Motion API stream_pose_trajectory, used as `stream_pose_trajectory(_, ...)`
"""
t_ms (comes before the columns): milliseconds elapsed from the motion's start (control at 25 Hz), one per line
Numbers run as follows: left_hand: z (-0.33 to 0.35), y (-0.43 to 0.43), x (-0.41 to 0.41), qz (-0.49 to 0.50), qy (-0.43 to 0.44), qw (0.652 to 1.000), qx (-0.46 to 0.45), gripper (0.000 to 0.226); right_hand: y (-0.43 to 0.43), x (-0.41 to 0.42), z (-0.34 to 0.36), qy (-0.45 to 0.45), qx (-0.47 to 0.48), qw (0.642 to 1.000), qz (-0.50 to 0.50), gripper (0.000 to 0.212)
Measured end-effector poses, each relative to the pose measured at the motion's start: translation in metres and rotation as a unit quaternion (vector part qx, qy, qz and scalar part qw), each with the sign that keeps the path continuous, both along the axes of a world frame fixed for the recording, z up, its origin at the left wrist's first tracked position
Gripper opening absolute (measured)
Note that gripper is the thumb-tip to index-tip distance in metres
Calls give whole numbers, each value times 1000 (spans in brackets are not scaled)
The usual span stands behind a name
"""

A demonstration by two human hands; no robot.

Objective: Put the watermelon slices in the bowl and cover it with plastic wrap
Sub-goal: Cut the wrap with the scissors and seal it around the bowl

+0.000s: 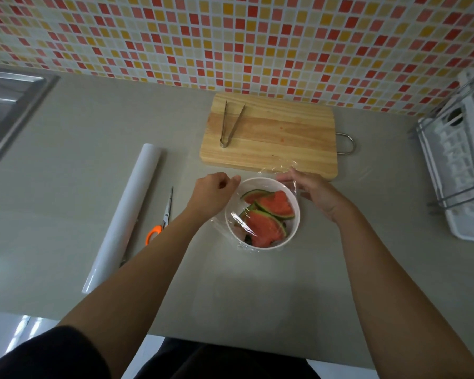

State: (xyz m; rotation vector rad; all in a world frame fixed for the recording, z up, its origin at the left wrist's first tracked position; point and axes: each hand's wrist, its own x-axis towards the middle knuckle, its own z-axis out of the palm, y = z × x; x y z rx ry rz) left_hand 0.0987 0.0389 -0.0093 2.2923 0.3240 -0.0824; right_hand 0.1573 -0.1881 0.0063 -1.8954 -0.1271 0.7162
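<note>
Bowl [294,214] on counter [66,160], just in front of board [268,138]; melon slices [268,214] inside. Wrap [240,220] lies loosely over the bowl, wrinkled at the near left rim. Left hand [212,191] curled at the far left rim, pinching wrap. Right hand [316,191] at the far right rim, fingers on a raised wrap edge. Roll [123,214] and scissors [160,220] lie left. Tongs [229,124] on the board. No legible writing.

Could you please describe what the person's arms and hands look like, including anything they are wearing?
Both forearms are bare. The left hand and right hand wear no gloves, rings or watch. A dark, apparently black short sleeve covers the left upper arm; the right sleeve is out of view.
</note>
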Motion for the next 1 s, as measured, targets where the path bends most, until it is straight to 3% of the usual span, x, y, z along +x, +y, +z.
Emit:
stream_pose_trajectory(120, -3, 0, -2, -7, -27, 999, -18, 38, 6, -10, -12, -71, 9, 995, -72, 62)
stream_pose_trajectory(280, -8, -2, -3, -6, -53, 998, -30, 32, 11, -21, -26, -113, 40, 982, -149, 53)
stream_pose_trajectory(480, -14, -1, 0, 14, -57, 998, -36, 35, 16, -20, -34, -102, 60, 980, -163, 46)
stream_pose_trajectory(680, -16, -2, 2, 49, -36, 996, -60, 38, 27, -27, -30, -49, 94, 975, -195, 72)
stream_pose_trajectory(1000, -23, -12, -3, 161, 57, 952, -255, 37, 38, -32, -33, 34, 97, 961, -256, 88)
